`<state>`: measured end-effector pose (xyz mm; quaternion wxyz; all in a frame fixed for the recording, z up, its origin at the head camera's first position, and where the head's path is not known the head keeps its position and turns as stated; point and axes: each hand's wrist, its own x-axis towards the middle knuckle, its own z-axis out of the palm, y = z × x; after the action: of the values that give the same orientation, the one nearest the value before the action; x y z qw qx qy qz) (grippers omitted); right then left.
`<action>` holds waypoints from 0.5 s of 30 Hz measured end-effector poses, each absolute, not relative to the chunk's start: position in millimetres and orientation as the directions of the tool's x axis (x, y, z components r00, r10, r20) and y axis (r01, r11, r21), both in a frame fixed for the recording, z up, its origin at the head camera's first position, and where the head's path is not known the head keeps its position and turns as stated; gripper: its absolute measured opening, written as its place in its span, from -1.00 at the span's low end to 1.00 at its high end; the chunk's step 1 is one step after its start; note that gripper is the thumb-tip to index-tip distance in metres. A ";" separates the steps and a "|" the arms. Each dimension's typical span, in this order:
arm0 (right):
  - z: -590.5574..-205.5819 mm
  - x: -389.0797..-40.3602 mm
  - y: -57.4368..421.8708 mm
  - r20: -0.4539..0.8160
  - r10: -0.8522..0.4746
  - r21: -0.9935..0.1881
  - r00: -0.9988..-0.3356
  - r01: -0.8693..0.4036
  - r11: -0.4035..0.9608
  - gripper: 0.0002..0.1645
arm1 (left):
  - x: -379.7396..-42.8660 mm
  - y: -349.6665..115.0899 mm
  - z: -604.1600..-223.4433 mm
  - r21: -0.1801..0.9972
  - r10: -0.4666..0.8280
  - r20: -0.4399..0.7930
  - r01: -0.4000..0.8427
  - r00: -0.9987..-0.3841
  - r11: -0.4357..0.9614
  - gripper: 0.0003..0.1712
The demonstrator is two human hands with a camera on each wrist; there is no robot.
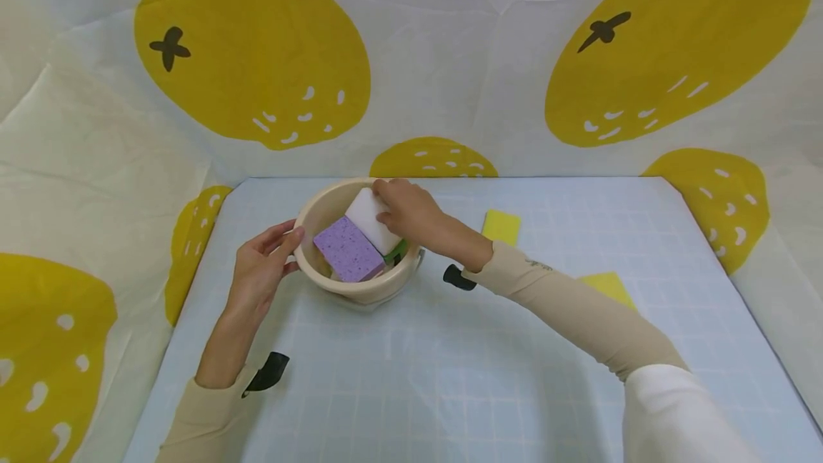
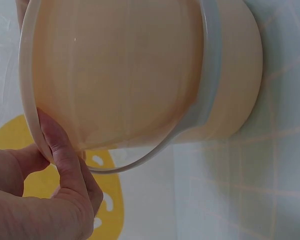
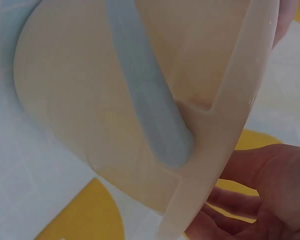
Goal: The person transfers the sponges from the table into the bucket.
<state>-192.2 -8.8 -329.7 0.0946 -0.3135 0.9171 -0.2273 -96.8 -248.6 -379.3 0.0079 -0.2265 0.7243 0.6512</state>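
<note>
A cream bucket [image 1: 356, 294] with a grey handle [image 3: 152, 107] stands on the table. My left hand [image 1: 260, 263] grips its rim at the left; in the left wrist view, the fingers [image 2: 65, 155] curl along the outside of the rim. Reaching in over the right side, my right hand [image 1: 414, 211] holds a white sponge block [image 1: 368, 216] by its edge, at the top of the bucket. In the right wrist view, its fingertips are hidden behind the rim. Beside the white block lies a speckled purple sponge [image 1: 347, 249], with a green piece [image 1: 396, 254] partly showing below.
Right of the bucket, a flat yellow piece [image 1: 501, 226] lies on the pale blue gridded table [image 1: 411, 377]. Another yellow piece [image 1: 607, 286] is partly covered by the right sleeve. White cloth walls [image 1: 450, 91] with yellow fruit prints enclose the table's back and sides.
</note>
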 end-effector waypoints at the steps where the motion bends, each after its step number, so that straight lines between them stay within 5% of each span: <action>1: -330.4 -191.5 -9.1 -0.033 -0.620 -0.467 -0.784 -0.536 0.703 -0.51 | -96.6 -248.4 -379.0 0.938 -0.320 -0.308 -0.343 -0.896 0.057 -0.29; 10: -333.5 -189.6 -12.6 -0.005 -0.629 -0.303 -0.778 -0.598 0.742 -0.73 | -96.9 -248.1 -379.6 0.935 -0.326 -0.313 -0.350 -0.892 0.062 -0.29; 15: -334.6 -193.0 -7.5 0.042 -0.650 -0.333 -0.758 -0.625 0.707 -0.74 | -96.9 -247.8 -380.3 0.935 -0.329 -0.312 -0.350 -0.891 0.063 -0.29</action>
<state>-193.0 -7.5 -334.6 0.0390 -0.3454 0.9229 -0.1655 -96.9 -247.8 -380.3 0.0080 -0.2331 0.7288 0.6438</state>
